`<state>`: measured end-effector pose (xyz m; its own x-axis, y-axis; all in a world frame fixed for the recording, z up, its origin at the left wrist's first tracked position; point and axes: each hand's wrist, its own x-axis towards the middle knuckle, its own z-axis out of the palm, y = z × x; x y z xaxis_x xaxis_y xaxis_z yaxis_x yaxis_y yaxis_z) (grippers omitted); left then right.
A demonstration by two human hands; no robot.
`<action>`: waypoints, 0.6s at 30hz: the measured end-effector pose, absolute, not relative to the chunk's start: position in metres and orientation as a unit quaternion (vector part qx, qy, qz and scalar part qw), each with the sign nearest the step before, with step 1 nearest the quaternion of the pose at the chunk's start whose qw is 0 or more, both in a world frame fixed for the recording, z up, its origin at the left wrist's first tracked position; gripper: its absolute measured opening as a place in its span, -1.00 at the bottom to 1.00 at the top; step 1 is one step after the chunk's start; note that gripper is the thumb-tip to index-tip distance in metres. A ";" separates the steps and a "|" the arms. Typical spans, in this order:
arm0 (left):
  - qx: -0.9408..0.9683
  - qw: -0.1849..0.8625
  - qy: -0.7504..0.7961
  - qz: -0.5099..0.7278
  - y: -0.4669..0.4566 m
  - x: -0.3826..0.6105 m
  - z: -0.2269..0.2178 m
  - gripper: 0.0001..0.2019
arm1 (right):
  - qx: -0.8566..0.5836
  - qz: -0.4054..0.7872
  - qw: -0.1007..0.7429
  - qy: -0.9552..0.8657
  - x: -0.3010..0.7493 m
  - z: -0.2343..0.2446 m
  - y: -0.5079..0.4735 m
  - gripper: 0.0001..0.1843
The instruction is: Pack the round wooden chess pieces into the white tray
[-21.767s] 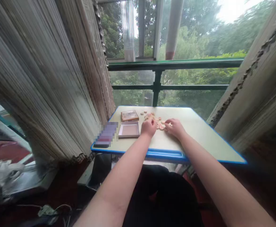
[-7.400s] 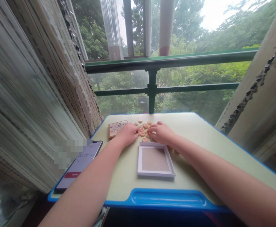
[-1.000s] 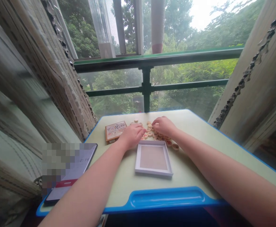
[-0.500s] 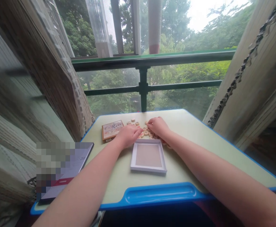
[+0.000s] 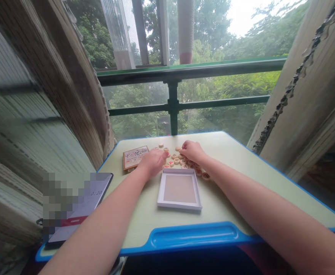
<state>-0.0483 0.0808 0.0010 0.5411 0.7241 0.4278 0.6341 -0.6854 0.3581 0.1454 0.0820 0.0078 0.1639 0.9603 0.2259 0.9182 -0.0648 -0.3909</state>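
Round wooden Chinese chess pieces (image 5: 177, 161) with red and dark characters lie in a loose cluster beyond the open shallow white box lid (image 5: 161, 191). My left hand (image 5: 154, 162) is at the cluster's left side, its fingers curled round a piece at the fingertips. At the far right of the cluster, my right hand (image 5: 193, 152) has its fingers pinched together over the pieces; what they hold is hidden. A few pieces reach under the right wrist. Left of my left hand sits the printed chess box (image 5: 134, 156), partly covered by that hand.
A partly blurred tablet-like device (image 5: 98, 194) lies at the table's left edge, beside my left forearm. The pale table (image 5: 241, 172) has a blue rim with a moulded tray (image 5: 194, 236) in front. Curtains hang at both sides, and a green railing (image 5: 173, 101) stands behind.
My left hand has drawn back a little to the left, its fingers curling and uncovering more pieces. My right hand has shifted only slightly, its fingers more bunched.
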 end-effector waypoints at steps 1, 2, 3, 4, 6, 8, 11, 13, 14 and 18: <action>0.850 0.083 0.416 0.314 0.082 -0.049 0.001 -0.49 | -0.721 0.047 0.241 -0.648 0.146 0.007 0.082 -0.82; 0.817 0.086 0.447 0.355 0.084 -0.051 0.001 -0.52 | -0.710 0.045 0.253 -0.655 0.146 0.006 0.082 -0.84; 0.779 0.091 0.477 0.396 0.086 -0.052 0.001 -0.55 | -0.697 0.038 0.262 -0.666 0.147 0.005 0.082 -0.86; 0.742 0.096 0.503 0.433 0.089 -0.055 0.002 -0.57 | -0.684 0.028 0.268 -0.678 0.147 0.004 0.083 -0.87; 0.694 0.107 0.532 0.472 0.093 -0.059 0.003 -0.60 | -0.660 0.006 0.268 -0.701 0.147 0.003 0.083 -0.83; 0.680 0.111 0.542 0.481 0.096 -0.062 0.004 -0.62 | -0.641 -0.008 0.258 -0.723 0.147 0.002 0.084 -0.78; 0.699 0.099 0.536 0.464 0.095 -0.062 0.004 -0.64 | -0.624 -0.003 0.242 -0.743 0.147 0.002 0.083 -0.76; 0.722 0.083 0.526 0.441 0.093 -0.060 0.003 -0.65 | -0.625 0.004 0.234 -0.745 0.146 0.004 0.082 -0.78; 0.733 0.075 0.522 0.430 0.093 -0.059 0.003 -0.65 | -0.627 0.007 0.232 -0.744 0.145 0.004 0.082 -0.79; 0.763 0.056 0.508 0.396 0.092 -0.058 0.003 -0.66 | -0.642 0.039 0.235 -0.729 0.143 0.008 0.079 -0.79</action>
<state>-0.0576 0.0916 0.0031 0.1705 0.8188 0.5482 0.7305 -0.4784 0.4873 0.1430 0.0790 0.0077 -0.0655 0.9539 0.2930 0.9172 0.1732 -0.3588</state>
